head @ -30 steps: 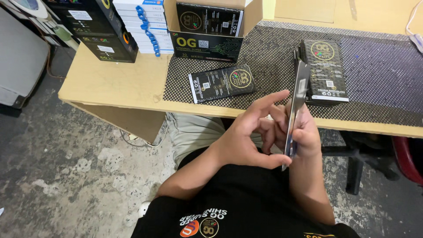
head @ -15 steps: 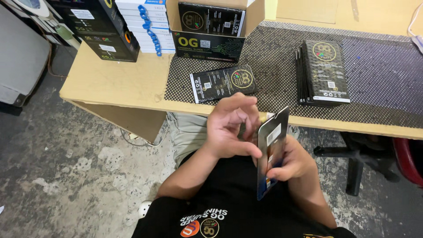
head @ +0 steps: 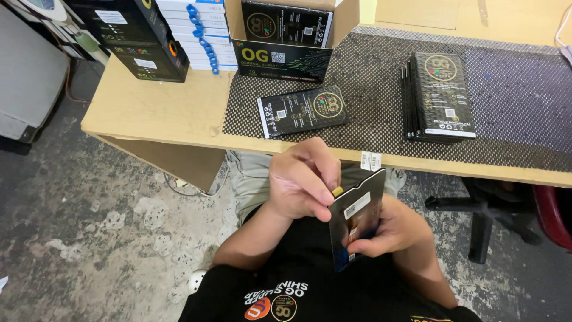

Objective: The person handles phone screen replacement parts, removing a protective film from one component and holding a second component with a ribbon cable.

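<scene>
The right hand (head: pixel 390 229) cradles a flat black packet (head: pixel 356 216) from behind and below, its grip closed around the packet's lower half so that the packet stands nearly upright, tilted slightly, in front of the person's chest and below the bench (head: pixel 161 110) edge. A white label sits on the packet's facing side. The left hand (head: pixel 301 179) is curled over the packet's upper left corner, its grip narrow, thumb and forefinger pinched on a small yellowish tab (head: pixel 338 191) right at that corner; whether the tab is part of the packet or a separate piece cannot be told. Both hands touch the packet and sit close together. On the bench above lies a dark woven mat (head: pixel 381 77), and on it a single black packet (head: pixel 302 111) lies flat and askew near the front edge, well apart from a neat stack of like packets (head: pixel 440 97) further right. Behind the single packet stands an open cardboard carton (head: pixel 286 36) with more black packets inside. Left of the carton are a pile of white boxes (head: pixel 193 30) and black boxes (head: pixel 140 36). Two small white stickers (head: pixel 370 160) cling to the bench's front edge, just above the held packet.
</scene>
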